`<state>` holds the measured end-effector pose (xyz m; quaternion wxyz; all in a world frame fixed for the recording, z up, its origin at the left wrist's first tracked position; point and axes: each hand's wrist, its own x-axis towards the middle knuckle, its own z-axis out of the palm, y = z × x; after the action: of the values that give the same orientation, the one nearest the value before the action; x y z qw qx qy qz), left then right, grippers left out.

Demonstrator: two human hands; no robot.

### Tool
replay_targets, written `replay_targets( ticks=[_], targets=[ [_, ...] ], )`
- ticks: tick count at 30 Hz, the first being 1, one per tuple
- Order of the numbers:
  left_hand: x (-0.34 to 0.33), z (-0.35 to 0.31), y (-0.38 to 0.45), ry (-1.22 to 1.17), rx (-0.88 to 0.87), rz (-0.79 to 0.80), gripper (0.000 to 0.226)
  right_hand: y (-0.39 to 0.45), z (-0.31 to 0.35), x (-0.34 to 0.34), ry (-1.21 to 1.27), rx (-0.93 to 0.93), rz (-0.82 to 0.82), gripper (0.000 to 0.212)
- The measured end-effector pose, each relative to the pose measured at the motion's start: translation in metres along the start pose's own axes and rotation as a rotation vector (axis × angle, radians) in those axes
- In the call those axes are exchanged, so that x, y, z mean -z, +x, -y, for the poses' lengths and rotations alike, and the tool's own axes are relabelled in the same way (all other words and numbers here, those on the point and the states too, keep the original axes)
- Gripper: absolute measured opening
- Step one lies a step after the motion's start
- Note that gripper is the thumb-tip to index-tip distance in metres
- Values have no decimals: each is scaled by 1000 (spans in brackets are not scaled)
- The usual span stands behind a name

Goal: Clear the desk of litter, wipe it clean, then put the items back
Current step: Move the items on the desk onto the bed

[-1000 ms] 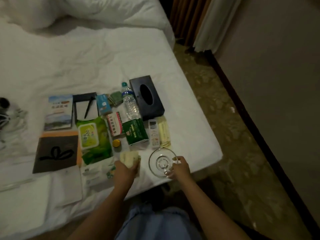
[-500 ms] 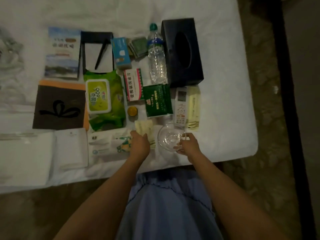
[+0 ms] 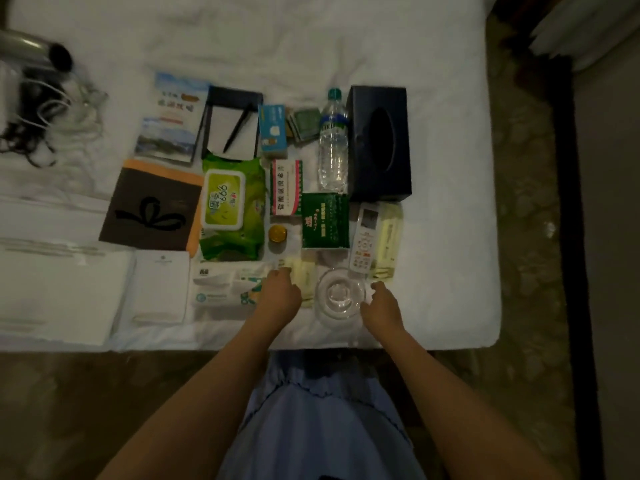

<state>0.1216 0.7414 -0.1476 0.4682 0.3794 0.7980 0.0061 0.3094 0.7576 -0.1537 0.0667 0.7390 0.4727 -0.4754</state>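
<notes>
My right hand (image 3: 381,304) rested loosely curled against the rim of the glass ashtray (image 3: 341,294) at the bed's (image 3: 450,271) near edge. My left hand (image 3: 278,292) pressed a pale packet (image 3: 304,271). I judged the ashtray heavy, rigid, slippery and breakable, best gripped across opposite rim edges.

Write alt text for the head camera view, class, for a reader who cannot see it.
A person's left hand rests on a pale yellow packet and the right hand touches a clear glass dish at the near edge of a white bed. Beyond them lie neat rows of items, including a water bottle, a dark tissue box and a remote control.
</notes>
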Motion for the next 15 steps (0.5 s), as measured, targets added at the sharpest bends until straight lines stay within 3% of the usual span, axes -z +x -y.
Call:
replay_targets(
  ticks=[7, 10, 15],
  targets=[
    [66, -35, -55, 65, -126, -172, 41, -40, 51, 61, -325, 310, 5, 37],
    [89, -49, -79, 74, -143, -272, 27, -53, 83, 86, -385, 474, -33, 34],
    [116, -55, -125, 195, -121, -409, 40, -81, 145, 97, -629, 776, -115, 26]
  ],
)
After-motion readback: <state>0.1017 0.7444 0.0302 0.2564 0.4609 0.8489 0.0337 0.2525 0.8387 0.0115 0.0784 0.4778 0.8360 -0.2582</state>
